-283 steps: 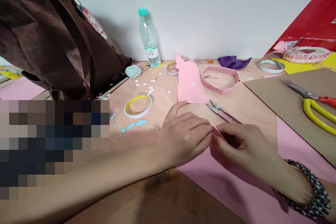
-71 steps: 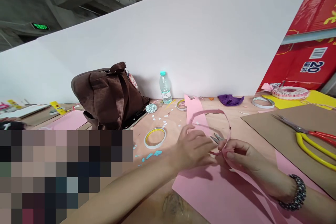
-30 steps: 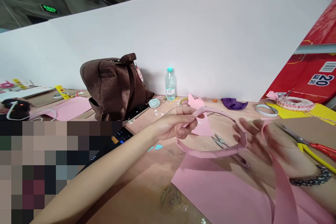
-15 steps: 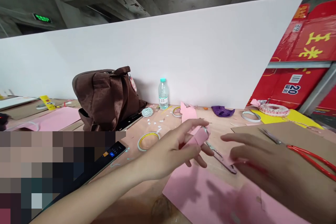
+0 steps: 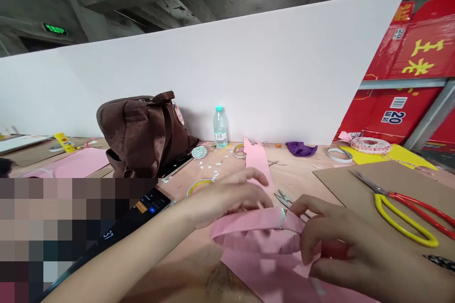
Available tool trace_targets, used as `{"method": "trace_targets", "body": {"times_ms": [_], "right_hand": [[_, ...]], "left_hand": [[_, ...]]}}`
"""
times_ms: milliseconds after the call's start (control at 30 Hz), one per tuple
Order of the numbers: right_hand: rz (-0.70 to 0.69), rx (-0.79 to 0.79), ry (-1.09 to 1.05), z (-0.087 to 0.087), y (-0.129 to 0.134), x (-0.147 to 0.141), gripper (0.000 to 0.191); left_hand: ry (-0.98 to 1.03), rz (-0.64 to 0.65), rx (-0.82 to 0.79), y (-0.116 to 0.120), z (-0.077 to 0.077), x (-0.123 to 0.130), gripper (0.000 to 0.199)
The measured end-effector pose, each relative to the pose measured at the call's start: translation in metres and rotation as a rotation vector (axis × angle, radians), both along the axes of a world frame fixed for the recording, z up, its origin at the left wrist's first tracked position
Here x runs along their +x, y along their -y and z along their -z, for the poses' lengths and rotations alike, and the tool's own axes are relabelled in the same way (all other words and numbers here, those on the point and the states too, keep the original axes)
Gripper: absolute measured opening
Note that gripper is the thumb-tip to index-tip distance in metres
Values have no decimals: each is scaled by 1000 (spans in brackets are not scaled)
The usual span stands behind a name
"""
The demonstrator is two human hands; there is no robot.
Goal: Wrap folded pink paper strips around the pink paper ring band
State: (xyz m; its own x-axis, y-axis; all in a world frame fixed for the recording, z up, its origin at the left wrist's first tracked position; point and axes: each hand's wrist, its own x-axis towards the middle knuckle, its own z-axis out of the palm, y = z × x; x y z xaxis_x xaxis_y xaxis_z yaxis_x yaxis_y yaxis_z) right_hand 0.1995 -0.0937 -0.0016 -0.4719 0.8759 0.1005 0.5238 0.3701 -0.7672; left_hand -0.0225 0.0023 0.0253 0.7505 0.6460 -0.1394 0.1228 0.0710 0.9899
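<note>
A band of pink paper strip (image 5: pixel 249 219) curves into a loop low over the table, with a shiny patch like clear tape on its top edge. My left hand (image 5: pixel 231 196) is closed at the strip's left and back side; its index finger stretches over it, and the thumb is hidden. My right hand (image 5: pixel 334 239) pinches the loop's right end, fingers bent. Beneath both lies a pink paper sheet (image 5: pixel 245 270). Just behind the loop, small scissors (image 5: pixel 283 197) are partly covered by my right hand.
Red- and yellow-handled scissors (image 5: pixel 405 213) lie on brown cardboard (image 5: pixel 355 177) at right. A pink strip (image 5: pixel 258 158), tape roll (image 5: pixel 339 155), purple crumpled piece (image 5: pixel 301 148), water bottle (image 5: pixel 220 128) and brown backpack (image 5: pixel 142 132) stand or lie behind. A phone (image 5: pixel 142 218) is at left.
The strip, bunched in my left hand before, is now spread into a loop lower down. My right hand has moved left and taken hold of its right end.
</note>
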Motion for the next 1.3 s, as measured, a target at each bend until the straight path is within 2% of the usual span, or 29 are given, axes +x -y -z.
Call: {"method": "trace_targets", "body": {"times_ms": [100, 167, 200, 300, 367, 433, 467, 500, 533, 567, 600, 667, 800, 833, 867, 933, 1033, 1133, 1300], "right_hand": [[88, -98, -186, 5, -7, -1, 9], [158, -113, -296, 10, -14, 2, 12], [185, -108, -346, 12, -17, 4, 15], [199, -149, -529, 16, -24, 10, 18], [143, -288, -741, 17, -24, 13, 21], [62, -467, -964, 17, -24, 16, 21], [28, -546, -1060, 16, -24, 17, 21], [-3, -606, -1142, 17, -23, 18, 21], [-28, -648, -1212, 17, -23, 18, 22], [-49, -674, -1272, 18, -23, 17, 23], [-73, -685, -1318, 20, -23, 16, 24], [-139, -685, -1367, 27, -22, 11, 25], [-276, -778, -1336, 52, -15, -6, 25], [-299, -821, -1328, 57, -13, -9, 24], [-312, -861, -1328, 62, -11, -12, 23], [-286, -907, -1357, 68, -9, -17, 20], [-166, -933, -1413, 71, -10, -20, 19], [-77, -956, -1418, 73, -12, -21, 20], [-20, -969, -1334, 73, -7, -24, 24]], "left_hand": [[208, -499, 424, -4, 3, 1, 7], [391, -680, 702, 4, 3, 0, 9], [466, -689, 783, 11, 4, -1, 10], [528, -548, 843, 34, 6, 0, 21], [570, -567, 912, 35, 7, 1, 22], [750, -740, 1046, 18, 4, -1, 9], [845, -827, 1060, 4, 2, -4, 4], [899, -912, 961, -12, 0, -7, 7], [848, -916, 770, -27, 0, -9, 10], [773, -871, 664, -40, 0, -11, 10], [660, -774, 548, -48, 3, -11, 10], [500, -581, 395, -50, 15, -3, 15], [401, -214, 143, -14, 49, 24, 44], [414, -143, 41, -5, 55, 29, 48], [418, -105, -11, 4, 59, 32, 42], [462, -66, -29, 13, 62, 33, 25], [519, -36, 7, 16, 62, 27, 16], [477, -31, 18, 17, 59, 25, 16], [466, -66, 49, 18, 54, 28, 10]]}}
